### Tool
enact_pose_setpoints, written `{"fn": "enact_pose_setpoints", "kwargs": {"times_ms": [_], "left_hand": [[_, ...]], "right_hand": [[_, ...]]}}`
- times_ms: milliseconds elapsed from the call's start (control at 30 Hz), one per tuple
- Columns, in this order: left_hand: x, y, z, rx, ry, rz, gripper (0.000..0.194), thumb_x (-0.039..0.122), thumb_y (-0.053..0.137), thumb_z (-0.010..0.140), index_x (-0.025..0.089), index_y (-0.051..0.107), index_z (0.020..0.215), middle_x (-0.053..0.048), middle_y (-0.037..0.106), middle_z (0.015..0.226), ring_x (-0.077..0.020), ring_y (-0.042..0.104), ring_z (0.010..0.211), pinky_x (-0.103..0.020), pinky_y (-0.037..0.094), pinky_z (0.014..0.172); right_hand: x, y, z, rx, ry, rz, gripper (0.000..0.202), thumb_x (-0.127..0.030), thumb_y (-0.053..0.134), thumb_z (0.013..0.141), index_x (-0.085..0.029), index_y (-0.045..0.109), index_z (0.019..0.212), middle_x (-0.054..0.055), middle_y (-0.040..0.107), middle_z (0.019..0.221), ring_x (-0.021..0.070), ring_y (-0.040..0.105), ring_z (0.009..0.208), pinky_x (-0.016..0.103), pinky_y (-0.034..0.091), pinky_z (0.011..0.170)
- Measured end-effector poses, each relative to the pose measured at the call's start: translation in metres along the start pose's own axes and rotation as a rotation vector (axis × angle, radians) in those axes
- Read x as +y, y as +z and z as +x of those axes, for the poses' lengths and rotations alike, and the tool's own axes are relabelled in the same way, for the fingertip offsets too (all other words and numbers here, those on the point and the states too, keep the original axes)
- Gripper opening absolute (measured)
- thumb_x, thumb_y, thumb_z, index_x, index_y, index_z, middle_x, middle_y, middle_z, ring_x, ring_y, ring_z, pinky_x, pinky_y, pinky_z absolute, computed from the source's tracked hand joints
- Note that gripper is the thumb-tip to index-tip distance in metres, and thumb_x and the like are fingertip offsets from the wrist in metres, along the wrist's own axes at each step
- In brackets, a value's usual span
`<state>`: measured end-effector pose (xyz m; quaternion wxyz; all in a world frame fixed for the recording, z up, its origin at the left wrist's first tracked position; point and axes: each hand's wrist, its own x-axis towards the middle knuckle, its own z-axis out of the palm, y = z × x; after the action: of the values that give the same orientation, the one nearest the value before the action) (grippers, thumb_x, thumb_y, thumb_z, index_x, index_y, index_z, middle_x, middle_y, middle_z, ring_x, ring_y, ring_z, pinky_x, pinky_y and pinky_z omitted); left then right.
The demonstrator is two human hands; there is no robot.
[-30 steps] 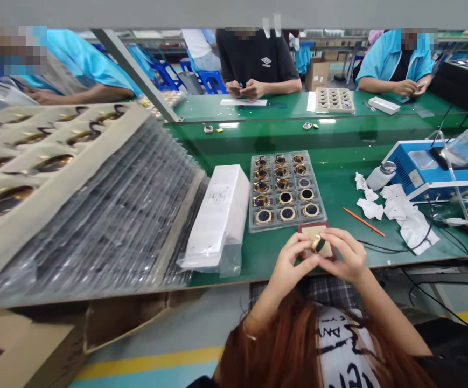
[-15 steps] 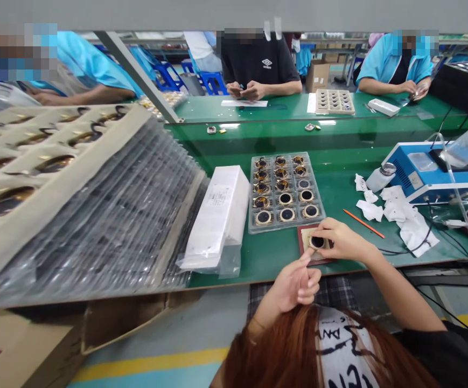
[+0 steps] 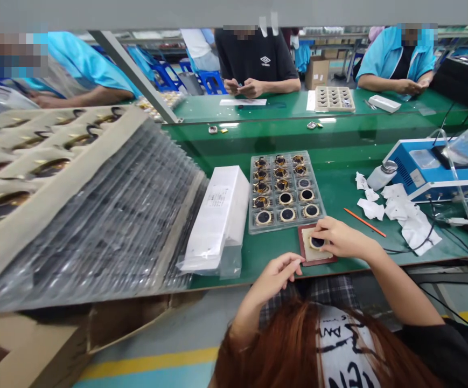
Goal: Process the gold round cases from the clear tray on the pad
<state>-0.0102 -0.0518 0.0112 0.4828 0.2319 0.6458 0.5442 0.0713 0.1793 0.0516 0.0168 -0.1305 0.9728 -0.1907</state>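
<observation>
Lowered since earlier: left hand [image 3: 276, 276], loosely curled, empty; right hand [image 3: 339, 237] fingertips pinching round gold-rimmed part [image 3: 317, 242] on pad [image 3: 308, 255]; small, light, rigid, likely scratch-prone; best gripped by rim.

The bench [image 3: 339, 140] is glossy green. The tray [image 3: 285, 229] is clear plastic holding shiny gold metal rings [image 3: 264, 217]. The tissues [image 3: 413, 226] are crumpled white paper.

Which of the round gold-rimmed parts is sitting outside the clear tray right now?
The round part on the beige pad near the table's front edge, under the right hand fingers. All the others sit in the clear tray pockets behind it.
</observation>
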Motion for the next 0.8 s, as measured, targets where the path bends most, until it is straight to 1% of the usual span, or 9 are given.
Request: {"fn": "enact_pose_setpoints", "kwargs": {"times_ms": [100,167,233,300,367,467,633,733,800], "left_hand": [[-0.008,0.0,0.008,0.06,-0.004,-0.029,0.061,0.067,0.059,0.08,0.014,0.065,0.108,-0.002,0.057,0.08,-0.0086,0.046,0.057,-0.018,0.035,0.041],[-0.011,-0.002,0.009,0.06,0.004,-0.025,0.062,0.069,0.057,0.08,0.013,0.067,0.105,-0.002,0.055,0.08,-0.0081,0.045,0.056,-0.019,0.036,0.041],[-0.013,-0.005,0.009,0.037,0.012,-0.009,0.062,0.07,0.058,0.079,0.012,0.07,0.098,-0.002,0.055,0.078,-0.0083,0.046,0.056,-0.019,0.037,0.041],[-0.013,-0.008,0.007,0.001,0.014,0.014,0.062,0.07,0.061,0.077,0.011,0.073,0.091,-0.003,0.055,0.075,-0.0086,0.047,0.055,-0.02,0.038,0.042],[-0.013,-0.011,0.007,-0.022,0.007,0.03,0.062,0.07,0.061,0.077,0.01,0.074,0.088,-0.002,0.056,0.071,-0.0087,0.048,0.054,-0.02,0.038,0.042],[-0.012,-0.013,0.007,-0.018,-0.01,0.038,0.064,0.072,0.059,0.077,0.01,0.073,0.085,-0.001,0.055,0.067,-0.0082,0.047,0.05,-0.021,0.038,0.042],[-0.013,-0.012,0.004,0.02,-0.004,0.056,0.073,0.082,0.056,0.072,0.011,0.07,0.081,-0.001,0.052,0.067,-0.0086,0.045,0.049,-0.022,0.036,0.042],[-0.021,-0.017,0.002,0.038,-0.009,0.07,0.074,0.083,0.057,0.071,0.011,0.07,0.079,-0.001,0.052,0.065,-0.0069,0.042,0.043,-0.022,0.033,0.042],[-0.028,-0.024,0.005,0.05,-0.009,0.059,0.07,0.081,0.06,0.071,0.012,0.072,0.077,-0.001,0.053,0.066,-0.0066,0.042,0.045,-0.022,0.036,0.044]], "right_hand": [[-0.003,-0.005,-0.002,-0.031,0.035,-0.028,0.026,-0.012,0.071,0.08,-0.013,0.072,0.106,0.011,0.063,0.102,0.0246,0.057,0.098,0.039,0.051,0.088],[-0.007,-0.01,-0.002,-0.011,0.048,-0.046,0.04,-0.018,0.075,0.078,-0.015,0.068,0.118,0.012,0.062,0.111,0.0264,0.056,0.102,0.042,0.051,0.091],[-0.012,-0.013,0.001,0.089,0.073,-0.07,0.06,-0.032,0.077,0.079,-0.018,0.057,0.134,0.013,0.06,0.121,0.0292,0.054,0.111,0.05,0.047,0.099],[-0.018,-0.011,0.011,0.248,0.133,-0.133,0.069,-0.045,0.068,0.087,-0.021,0.043,0.147,0.015,0.054,0.135,0.0321,0.048,0.126,0.059,0.035,0.11],[-0.024,0.0,0.026,0.371,0.199,-0.233,0.063,-0.047,0.052,0.097,-0.025,0.034,0.153,0.014,0.043,0.15,0.0338,0.032,0.142,0.065,0.019,0.116],[-0.027,0.029,0.052,0.4,0.249,-0.319,0.053,-0.043,0.041,0.102,-0.033,0.033,0.153,0.006,0.028,0.162,0.0352,0.01,0.151,0.073,0.005,0.114],[-0.023,0.064,0.07,0.418,0.36,-0.209,0.051,-0.046,0.038,0.103,-0.036,0.033,0.152,0.001,0.022,0.164,0.0334,0.007,0.152,0.077,-0.007,0.11],[-0.023,0.064,0.068,0.427,0.354,-0.139,0.052,-0.053,0.035,0.102,-0.037,0.034,0.152,-0.001,0.021,0.164,0.0318,0.005,0.153,0.077,-0.008,0.11],[-0.025,0.06,0.067,0.42,0.341,-0.088,0.052,-0.057,0.032,0.102,-0.037,0.036,0.15,-0.002,0.022,0.164,0.0315,0.003,0.153,0.078,-0.008,0.11]]}}
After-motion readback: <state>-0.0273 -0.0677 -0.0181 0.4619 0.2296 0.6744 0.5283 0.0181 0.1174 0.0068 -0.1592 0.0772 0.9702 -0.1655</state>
